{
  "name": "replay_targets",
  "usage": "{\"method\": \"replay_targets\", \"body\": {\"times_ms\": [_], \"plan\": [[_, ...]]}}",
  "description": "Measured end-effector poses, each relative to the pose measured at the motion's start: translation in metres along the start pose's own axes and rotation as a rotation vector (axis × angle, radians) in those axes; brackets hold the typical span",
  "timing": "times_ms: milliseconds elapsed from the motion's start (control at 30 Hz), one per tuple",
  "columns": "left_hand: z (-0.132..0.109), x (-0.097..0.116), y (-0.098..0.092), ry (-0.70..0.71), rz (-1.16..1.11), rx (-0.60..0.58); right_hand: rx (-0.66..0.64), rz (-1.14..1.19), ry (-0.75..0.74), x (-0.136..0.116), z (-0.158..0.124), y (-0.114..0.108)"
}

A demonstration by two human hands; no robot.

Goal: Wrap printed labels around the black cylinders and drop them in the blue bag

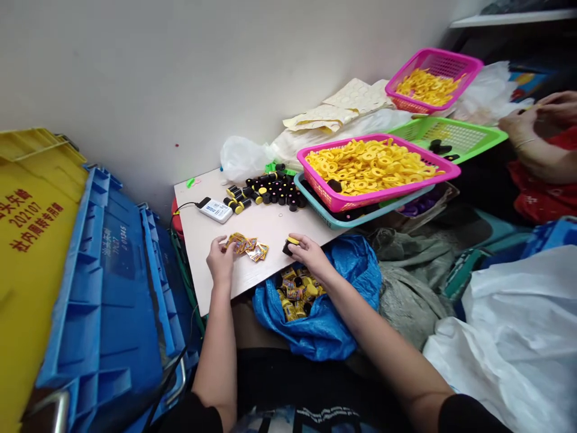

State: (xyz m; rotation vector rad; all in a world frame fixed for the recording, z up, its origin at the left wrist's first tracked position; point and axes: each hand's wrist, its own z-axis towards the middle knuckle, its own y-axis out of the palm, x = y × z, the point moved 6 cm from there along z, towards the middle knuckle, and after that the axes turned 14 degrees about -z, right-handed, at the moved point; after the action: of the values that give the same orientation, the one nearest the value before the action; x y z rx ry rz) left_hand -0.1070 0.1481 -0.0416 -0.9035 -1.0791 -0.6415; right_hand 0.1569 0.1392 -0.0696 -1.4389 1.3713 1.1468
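My left hand (220,260) is at the left end of a small pile of shiny yellow-orange printed labels (243,243) on the table, its fingers closed at the edge of one label. My right hand (310,257) grips a short black cylinder with a yellow end (291,244) near the table's front edge. Below the right hand, an open blue woven sack (360,264) holds many black-and-yellow cylinders with printed labels (295,293) around them. Farther back on the table lies a cluster of black cylinders (277,191), some with yellow ends.
A white device with a cable (215,210) lies on the table (198,246). On the right, a pink basket of yellow rings (378,165) rests on a teal basket (336,221). Blue crates (106,288) stand left. Another person's hands (536,120) work at the far right.
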Motion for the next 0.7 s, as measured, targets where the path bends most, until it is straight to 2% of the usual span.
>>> {"method": "replay_targets", "body": {"times_ms": [133, 267, 500, 600, 700], "plan": [[0.004, -0.001, -0.003, 0.011, 0.018, -0.026, 0.029, 0.037, 0.014, 0.0, -0.008, -0.007], [0.003, 0.007, -0.011, 0.056, 0.042, 0.018, 0.031, 0.075, -0.009, -0.005, -0.012, -0.008], [0.0, 0.008, -0.023, -0.037, 0.007, 0.063, -0.026, 0.086, -0.104, -0.012, -0.015, 0.002], [0.0, 0.009, -0.026, -0.041, -0.027, 0.068, -0.003, 0.015, -0.164, -0.017, -0.015, 0.004], [-0.009, 0.021, -0.024, -0.054, -0.174, 0.03, -0.041, 0.05, -0.154, -0.024, -0.018, 0.009]]}}
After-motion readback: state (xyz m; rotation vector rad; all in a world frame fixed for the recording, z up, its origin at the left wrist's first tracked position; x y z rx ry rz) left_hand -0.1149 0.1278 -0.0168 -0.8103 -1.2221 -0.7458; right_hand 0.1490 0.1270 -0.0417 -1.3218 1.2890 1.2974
